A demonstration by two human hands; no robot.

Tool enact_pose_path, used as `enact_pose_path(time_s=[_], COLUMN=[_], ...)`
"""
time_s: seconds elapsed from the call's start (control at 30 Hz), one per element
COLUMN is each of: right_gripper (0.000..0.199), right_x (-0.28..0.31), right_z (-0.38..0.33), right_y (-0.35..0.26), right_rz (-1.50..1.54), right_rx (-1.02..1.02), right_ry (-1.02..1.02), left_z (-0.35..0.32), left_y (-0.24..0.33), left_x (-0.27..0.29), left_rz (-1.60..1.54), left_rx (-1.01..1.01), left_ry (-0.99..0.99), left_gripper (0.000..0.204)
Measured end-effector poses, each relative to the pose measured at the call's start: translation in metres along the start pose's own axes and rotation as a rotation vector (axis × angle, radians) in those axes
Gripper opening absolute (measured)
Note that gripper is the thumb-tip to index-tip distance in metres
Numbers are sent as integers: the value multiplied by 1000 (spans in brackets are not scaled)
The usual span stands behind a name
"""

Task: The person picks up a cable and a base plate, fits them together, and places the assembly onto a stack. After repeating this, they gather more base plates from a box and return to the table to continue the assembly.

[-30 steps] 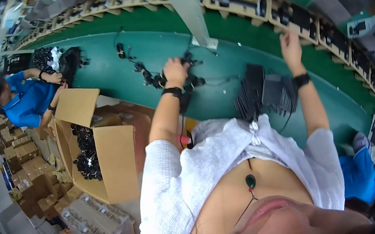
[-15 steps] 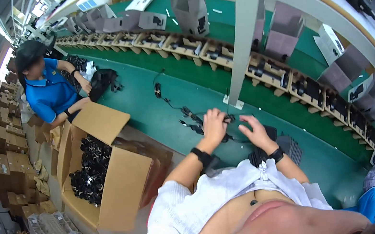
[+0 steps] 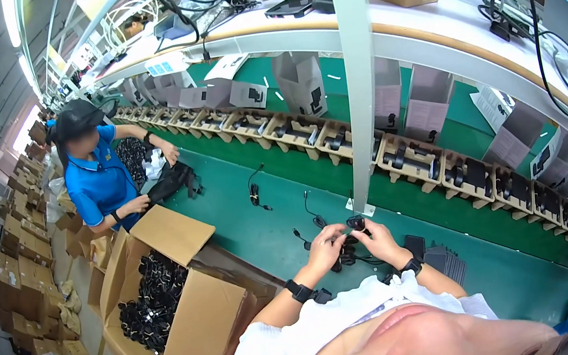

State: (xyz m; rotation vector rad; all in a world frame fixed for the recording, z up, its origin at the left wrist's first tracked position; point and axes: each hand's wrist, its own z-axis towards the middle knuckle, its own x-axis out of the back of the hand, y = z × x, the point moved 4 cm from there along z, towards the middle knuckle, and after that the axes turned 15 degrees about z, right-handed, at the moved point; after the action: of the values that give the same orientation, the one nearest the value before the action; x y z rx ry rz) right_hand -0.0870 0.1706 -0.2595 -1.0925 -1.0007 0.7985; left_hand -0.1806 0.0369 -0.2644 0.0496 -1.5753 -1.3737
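Observation:
Above the green workbench [image 3: 232, 225], my two hands are close together. My right hand [image 3: 382, 242] is closed, with a small rounded black piece [image 3: 355, 222] at its fingertips; its exact kind is too small to make out. My left hand [image 3: 324, 248] is closed beside it, fingertips pinched near a black cable [image 3: 346, 249]. More black cables lie beneath and between the hands. Just beyond my left hand is a loose cable end [image 3: 313, 210], and farther left a bundled black cable [image 3: 255, 195] rests alone on the bench.
An open cardboard box [image 3: 198, 337] full of bundled black cables stands left. A co-worker in a blue shirt [image 3: 98, 183] handles a black bag [image 3: 171, 183]. Cardboard trays [image 3: 410, 159] line the belt beyond a white post [image 3: 357, 93]. Flat grey pieces [image 3: 447, 263] lie right.
My hands have come together, and the small black piece is now raised at my right fingertips. The view has tilted upward. The co-worker's arm has reached farther over the bench.

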Motion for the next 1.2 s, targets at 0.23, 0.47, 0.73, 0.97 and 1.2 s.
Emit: enact_pose_path(time_s=[0.23,0.47,0.73,0.97,1.2], right_gripper=[25,21,26,41,25], right_x=[18,19,55,69,66], right_z=[-6,-7,-9,-35,-51], right_y=[-36,-41,-40,-6,-35], right_rz=[-159,306,735,-218,44], right_rx=[219,5,-94,28,-26], right_ry=[136,89,378,-11,-166], left_z=[-1,10,-18,1,13], left_y=[16,50,53,113,27], left_x=[-5,-29,-63,9,-38], left_rz=[278,-263,-727,518,-56], left_rx=[-169,-137,130,-535,-14], left_ry=[21,-203,-921,233,-596], left_gripper=[91,88,51,57,34])
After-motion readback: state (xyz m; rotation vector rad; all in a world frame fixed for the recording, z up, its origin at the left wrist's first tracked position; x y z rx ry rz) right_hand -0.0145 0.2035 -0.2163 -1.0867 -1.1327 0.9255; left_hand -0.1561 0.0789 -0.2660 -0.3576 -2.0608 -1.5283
